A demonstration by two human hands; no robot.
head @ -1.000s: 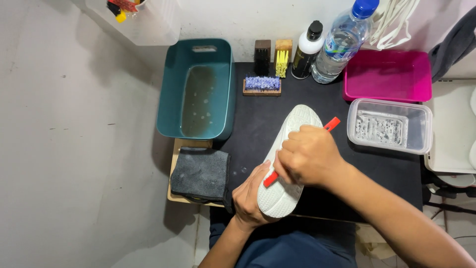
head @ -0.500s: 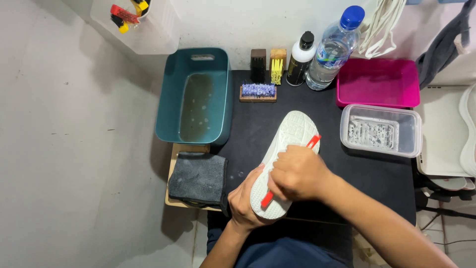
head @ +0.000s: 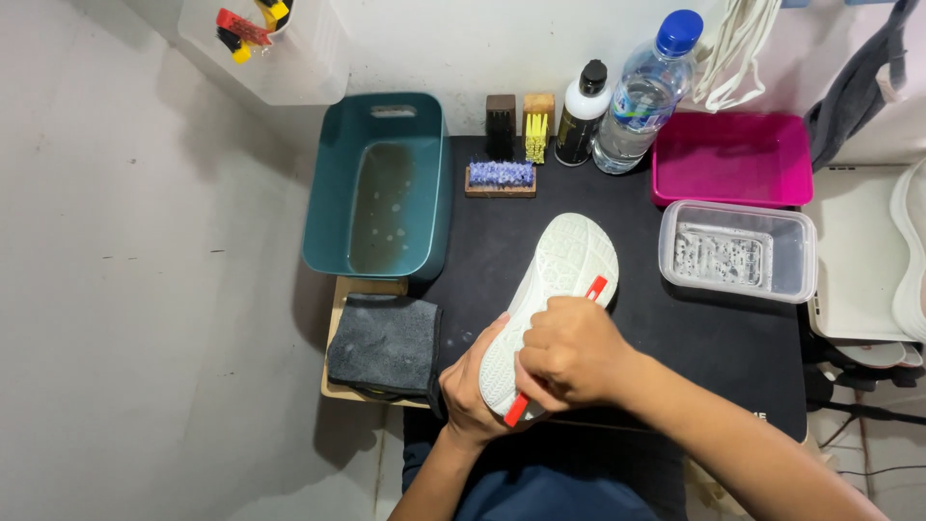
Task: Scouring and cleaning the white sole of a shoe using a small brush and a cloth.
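A: What is nearest the camera?

B: The person's left hand (head: 473,381), cupped under the heel end of a white shoe (head: 555,299) and gripping it, sole turned up. The shoe lies slantwise over the front part of the black mat (head: 675,357), its toe pointing away toward the back.

A: And the other hand?

B: The right hand (head: 569,352) is closed round a red-handled brush (head: 555,352), laid along the sole. Only the two red ends show, one by the toe side and one by the heel; the bristles are hidden under the hand.

A: So which step does that look like?

B: Scrubbing the sole, by the look of it, with the brush working at the heel half. The next stroke seems to call for a steady hold from the left hand and an even push along the tread toward the toe.

A: What lies beyond?

B: To the left, a folded grey cloth (head: 384,342) on a wooden board. Farther back, a teal tub (head: 333,193) of murky water, and to the right a clear plastic box (head: 738,253) of soapy liquid. Behind that sits a pink tray (head: 731,159). Along the wall stand three small brushes (head: 502,177), a dark bottle (head: 581,114) and a clear water bottle (head: 644,96).
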